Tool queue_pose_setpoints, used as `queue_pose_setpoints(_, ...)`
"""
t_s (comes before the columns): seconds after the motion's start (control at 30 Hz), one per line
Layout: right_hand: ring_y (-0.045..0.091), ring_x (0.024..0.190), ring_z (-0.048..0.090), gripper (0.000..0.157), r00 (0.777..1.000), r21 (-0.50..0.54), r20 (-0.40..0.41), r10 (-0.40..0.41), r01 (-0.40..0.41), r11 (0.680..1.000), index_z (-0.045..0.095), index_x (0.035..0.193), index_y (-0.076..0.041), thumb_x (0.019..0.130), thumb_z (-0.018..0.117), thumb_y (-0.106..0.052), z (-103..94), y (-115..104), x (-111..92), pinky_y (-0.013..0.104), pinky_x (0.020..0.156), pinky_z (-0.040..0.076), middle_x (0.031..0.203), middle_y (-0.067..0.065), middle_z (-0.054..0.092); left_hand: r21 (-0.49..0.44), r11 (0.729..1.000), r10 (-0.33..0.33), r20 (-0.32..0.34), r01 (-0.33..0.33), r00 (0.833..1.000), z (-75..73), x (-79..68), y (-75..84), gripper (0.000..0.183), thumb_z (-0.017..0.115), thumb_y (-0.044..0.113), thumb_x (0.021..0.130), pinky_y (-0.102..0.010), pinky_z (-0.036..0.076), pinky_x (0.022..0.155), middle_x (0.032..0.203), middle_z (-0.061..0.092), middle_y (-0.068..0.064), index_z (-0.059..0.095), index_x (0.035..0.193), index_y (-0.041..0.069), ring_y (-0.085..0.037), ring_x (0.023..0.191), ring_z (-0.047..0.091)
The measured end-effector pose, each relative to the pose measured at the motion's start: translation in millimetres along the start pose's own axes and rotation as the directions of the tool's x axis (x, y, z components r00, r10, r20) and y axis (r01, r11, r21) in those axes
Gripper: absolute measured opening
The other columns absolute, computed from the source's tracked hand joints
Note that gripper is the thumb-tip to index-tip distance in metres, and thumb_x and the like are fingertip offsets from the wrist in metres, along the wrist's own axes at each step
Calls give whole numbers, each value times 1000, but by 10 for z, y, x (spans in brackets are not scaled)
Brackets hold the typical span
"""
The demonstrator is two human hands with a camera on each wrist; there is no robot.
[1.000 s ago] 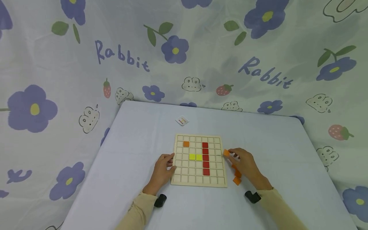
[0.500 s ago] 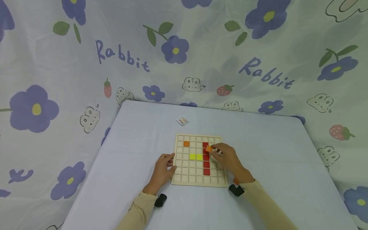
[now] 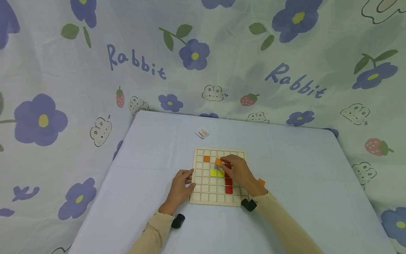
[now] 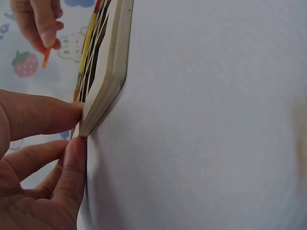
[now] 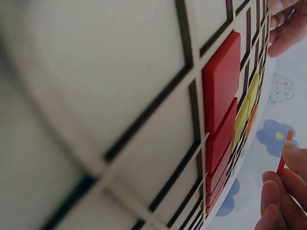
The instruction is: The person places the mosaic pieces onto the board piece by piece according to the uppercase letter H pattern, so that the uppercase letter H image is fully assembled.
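My right hand (image 3: 240, 173) pinches a small orange square tile (image 3: 218, 162) between thumb and fingertips, over the upper middle of a wooden grid board (image 3: 202, 198). In the right wrist view this tile (image 5: 282, 164) appears edge-on, apart from the board. My left hand (image 3: 180, 188) holds the board's left edge; in the left wrist view its thumb and a finger touch the board's edge (image 4: 112, 57). On the grid lie a column of red tiles (image 3: 228, 182), partly covered by my right hand, a pair of yellow tiles (image 3: 213, 173) and one orange tile (image 3: 207, 158).
Right of the board, a loose orange tile (image 3: 261, 182) shows beside my right wrist; the forearm may hide others. A small printed card (image 3: 202, 132) lies behind the board on the white table (image 3: 152, 148). A patterned curtain (image 3: 177, 84) hangs behind.
My right hand has carried the pinched orange tile leftward from the board's right side, across the red column, to the upper middle. My left hand has stayed at the left edge.
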State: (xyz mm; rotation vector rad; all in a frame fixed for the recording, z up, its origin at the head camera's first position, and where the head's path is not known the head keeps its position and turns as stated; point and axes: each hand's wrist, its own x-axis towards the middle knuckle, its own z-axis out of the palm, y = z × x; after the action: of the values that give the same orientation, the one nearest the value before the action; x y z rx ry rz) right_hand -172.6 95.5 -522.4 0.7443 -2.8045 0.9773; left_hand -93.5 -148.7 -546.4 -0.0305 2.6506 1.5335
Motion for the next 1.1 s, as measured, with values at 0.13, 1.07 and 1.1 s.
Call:
queue_pose_setpoints(0.13,15,90,65,29,1000,9,20,19,-19,1000,73,117,-8,89,77,-16,50,-75,91,32,80,59,112,5,74,1,1000,7,-4,-7,1000,-1,4,-12,55,70,-2,89,-31,57,90,122,58,-14,54,141,-1,-25,105,65)
queue_pose_setpoints(1.07,8,84,58,31,973,-11,209,103,-103,995,75,118,-11,92,74,-28,309,-116,271,26,77,54,101,-2,65,8,1000,9,-3,-9,1000,13,8,-18,56,70,-3,89,-32,57,91,123,57,-14,54,142,-1,-24,107,64)
queue_pose_setpoints(1.1,8,84,57,31,972,-17,211,100,-99,995,75,118,-12,92,74,-29,310,-112,271,26,77,53,101,-2,64,9,1000,13,-3,-13,1000,14,8,-21,56,70,-3,89,-32,57,91,123,57,-14,54,142,-2,-24,106,64)
